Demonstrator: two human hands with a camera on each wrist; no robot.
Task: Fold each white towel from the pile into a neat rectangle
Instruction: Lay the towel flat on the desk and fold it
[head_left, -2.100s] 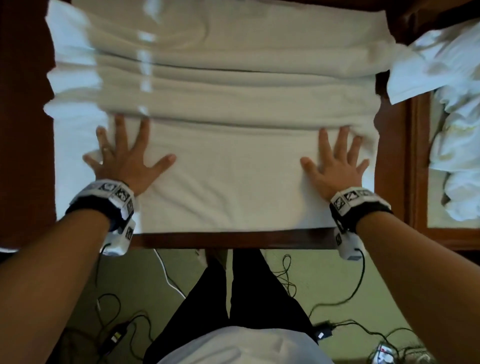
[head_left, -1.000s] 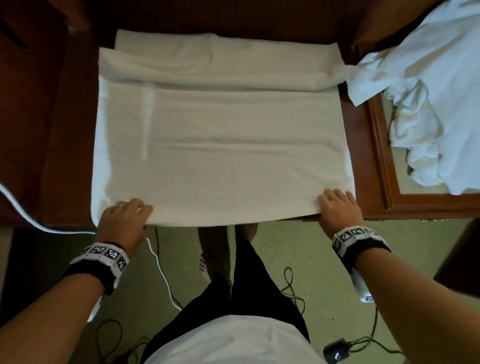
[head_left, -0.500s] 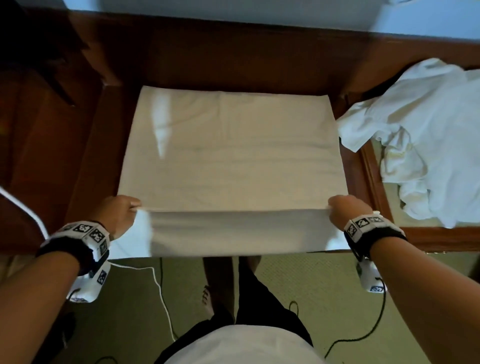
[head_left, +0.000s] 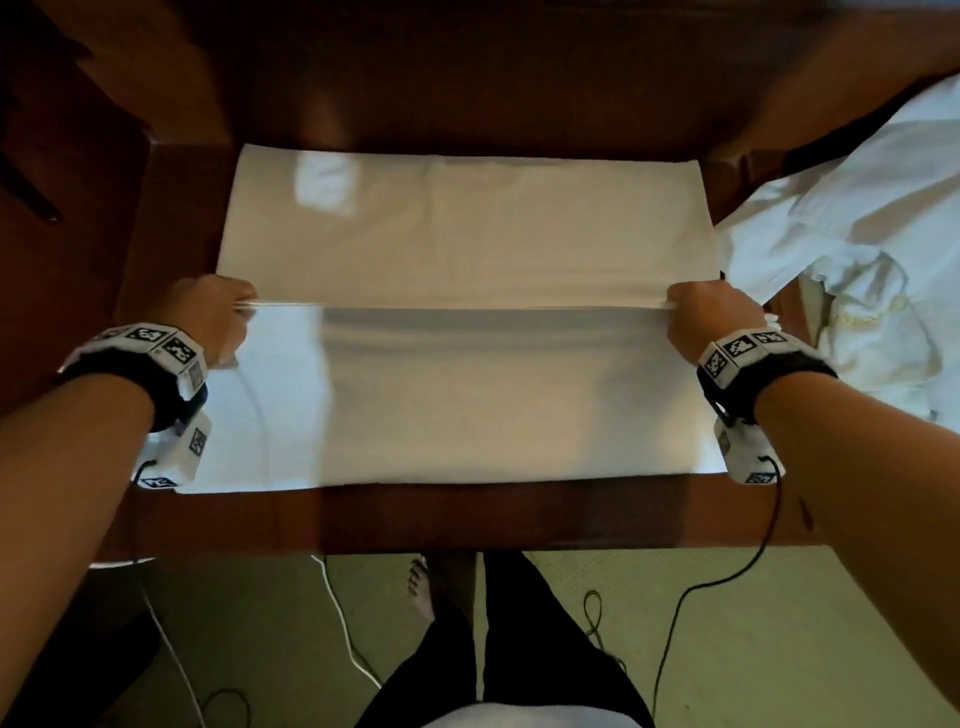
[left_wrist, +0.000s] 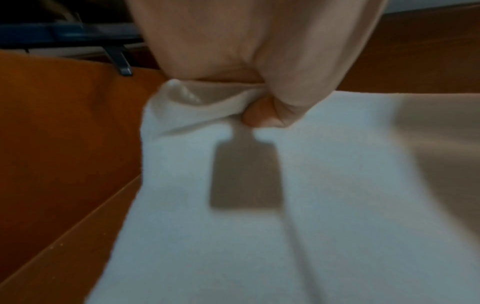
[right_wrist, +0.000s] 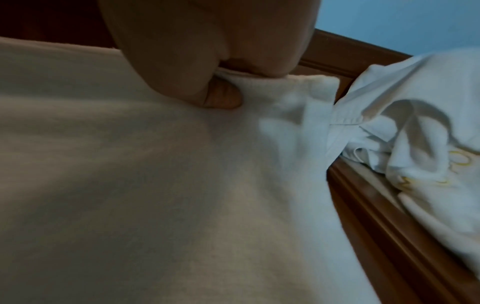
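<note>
White towel (head_left: 462, 322): spread across the brown wooden table (head_left: 467, 514), its raised edge pinched at either end by the left hand (head_left: 208, 317) and right hand (head_left: 711, 319), fingers curled tight on the cloth. Right of the towel, touching its corner: crumpled pile of white towels (head_left: 857, 249), cut off by the frame. Below the table: cables (head_left: 675, 613) on green floor; both wrist views blurred.
</note>
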